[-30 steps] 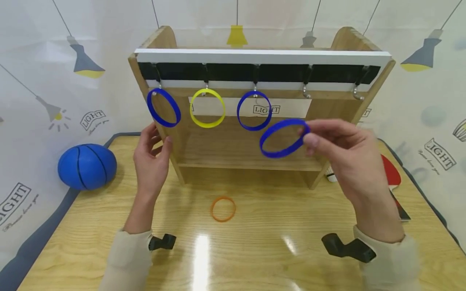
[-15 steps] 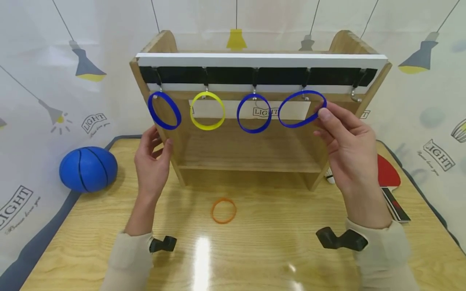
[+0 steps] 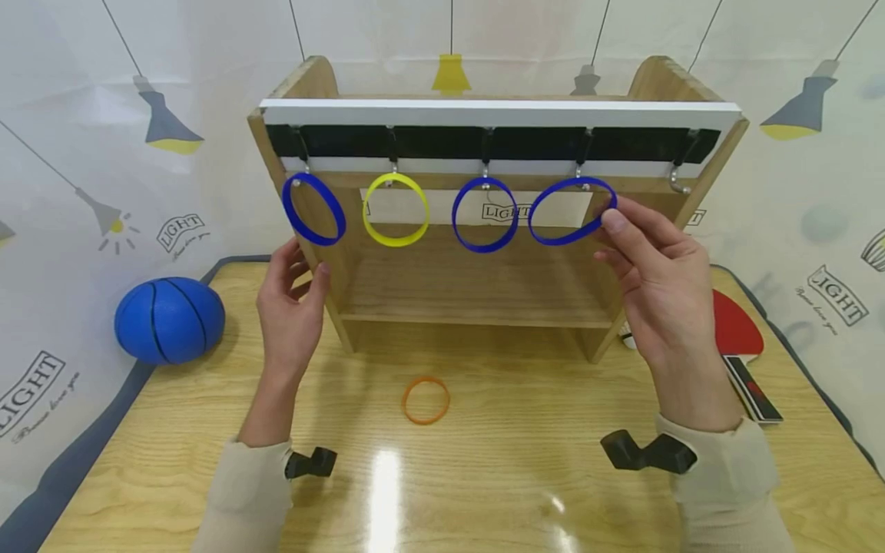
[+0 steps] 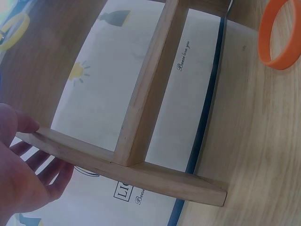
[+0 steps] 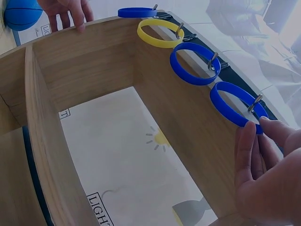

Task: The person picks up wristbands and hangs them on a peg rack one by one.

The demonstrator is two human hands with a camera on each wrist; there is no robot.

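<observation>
My right hand (image 3: 657,292) pinches the right edge of a blue wristband (image 5: 226,110) between thumb and fingers. In the right wrist view, the fourth metal hook (image 5: 255,101) passes through this band's loop. My left hand (image 3: 293,322) grips the left side panel of a wooden shelf (image 4: 150,180), thumb on the inner face and fingers outside. From the first three hooks hang a blue wristband (image 3: 337,209), a yellow wristband (image 3: 396,243) and another blue wristband (image 5: 187,75).
The rightmost hook (image 3: 677,180) carries no band. An orange wristband (image 3: 404,401) lies on the table (image 3: 498,453) before the shelf. A blue ball (image 3: 169,321) sits left; a red table-tennis bat (image 3: 738,326) and a partly hidden shuttlecock (image 3: 628,338) are at right.
My right hand has raised the pinched blue wristband to the fourth hook, and over the last half second has barely moved. The left hand keeps its grip on the shelf.
</observation>
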